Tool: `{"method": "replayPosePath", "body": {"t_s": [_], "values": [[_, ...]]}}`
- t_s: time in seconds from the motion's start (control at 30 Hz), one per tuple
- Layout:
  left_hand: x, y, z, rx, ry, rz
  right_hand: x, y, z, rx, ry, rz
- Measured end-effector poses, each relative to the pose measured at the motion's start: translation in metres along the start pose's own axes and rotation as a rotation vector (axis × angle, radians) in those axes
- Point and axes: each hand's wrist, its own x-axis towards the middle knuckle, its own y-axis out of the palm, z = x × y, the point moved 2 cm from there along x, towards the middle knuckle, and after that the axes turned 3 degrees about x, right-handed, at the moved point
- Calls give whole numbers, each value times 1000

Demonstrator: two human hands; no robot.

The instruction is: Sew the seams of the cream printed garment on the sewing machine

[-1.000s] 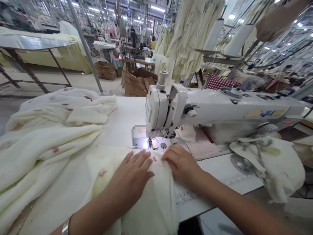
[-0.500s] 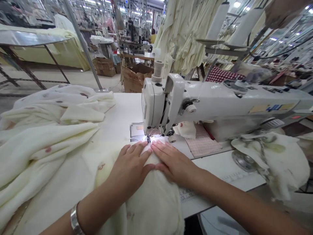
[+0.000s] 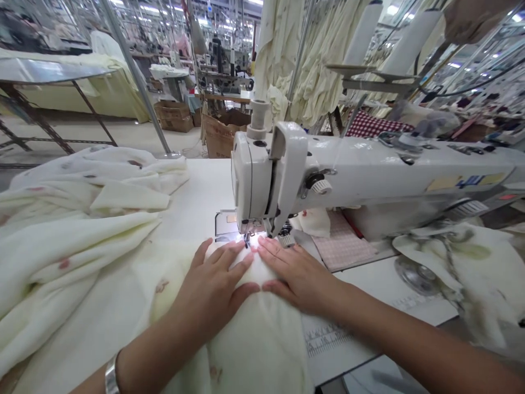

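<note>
Pale cream fabric (image 3: 254,334) with small printed motifs runs beneath the presser foot (image 3: 247,239) of a white sewing machine (image 3: 254,175). My left hand (image 3: 217,273) lies flat on the cloth, left of the foot, fingers spread. On the right side of the foot, my right hand (image 3: 293,268) rests on the same cloth with its fingers stretched out. Both thumbs point inward and nearly meet on the fabric. A lit patch surrounds the needle area, and the stitch line itself is too small to make out.
More cream fabric (image 3: 82,241) is heaped on the left of the table. A pink checked cloth (image 3: 342,241) lies under the machine arm. Thread cones (image 3: 363,35) stand behind, near hanging cream pieces (image 3: 324,71). A metal winder disc (image 3: 416,273) and scraps (image 3: 484,273) are at right.
The view has shifted slightly. The two hands are a little further apart around the presser foot, with the left fingers more spread. Both hands stay on the fabric.
</note>
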Motion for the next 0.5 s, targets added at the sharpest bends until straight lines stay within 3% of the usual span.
{"method": "replayPosePath", "body": {"t_s": [0.37, 0.5], "values": [[22, 12, 16, 29, -78, 65, 18, -10, -10, -69, 82, 46], [26, 12, 19, -8, -78, 59, 21, -10, -11, -117, 68, 9]]}}
